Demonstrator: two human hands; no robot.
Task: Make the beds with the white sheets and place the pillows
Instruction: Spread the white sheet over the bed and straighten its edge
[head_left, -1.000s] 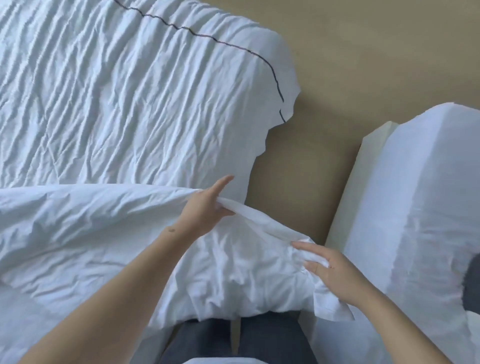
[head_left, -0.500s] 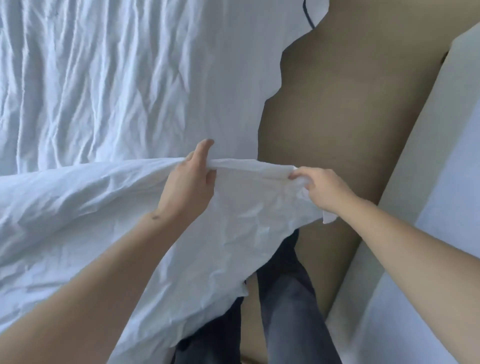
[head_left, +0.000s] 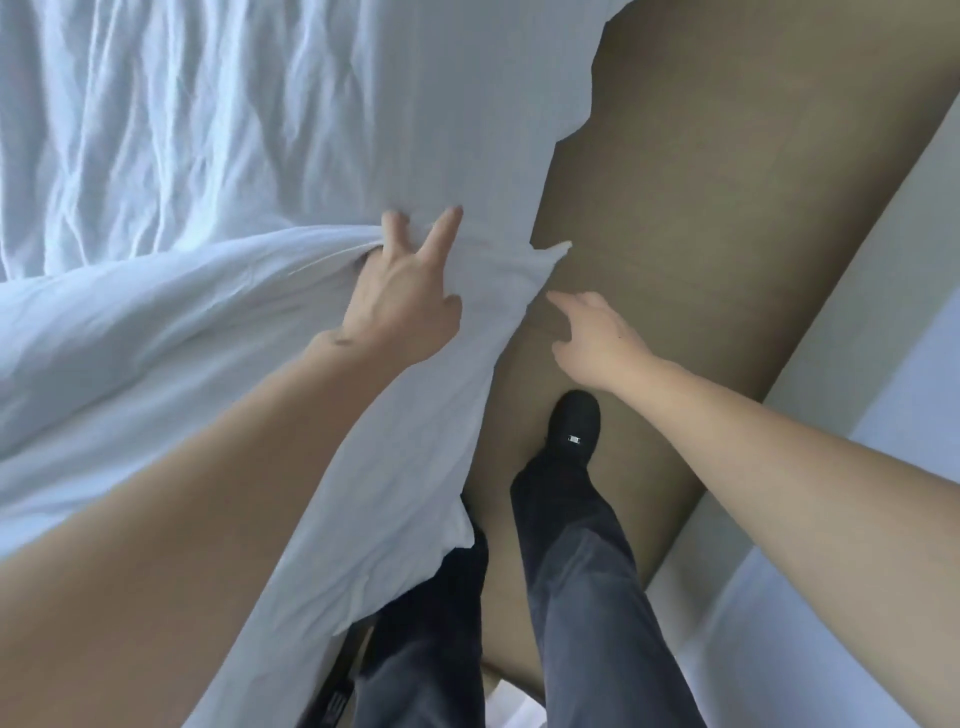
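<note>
A wrinkled white sheet (head_left: 208, 130) covers the bed on the left. A second white sheet (head_left: 156, 364) lies folded over its near part, and its edge hangs off the bed's right side. My left hand (head_left: 405, 296) presses flat on the top edge of this folded sheet with fingers spread. My right hand (head_left: 592, 338) hovers just right of the sheet's corner, over the floor, fingers apart and empty. No pillow is in view.
A tan carpeted aisle (head_left: 727, 208) runs between the two beds. The second bed (head_left: 883, 364), with a pale base and white cover, lies along the right edge. My dark trouser legs and a black shoe (head_left: 574, 426) stand in the aisle.
Both hands gripped the folded sheet's edge before. Now the right hand has let go and the left has opened flat onto the sheet. The view has tilted further down.
</note>
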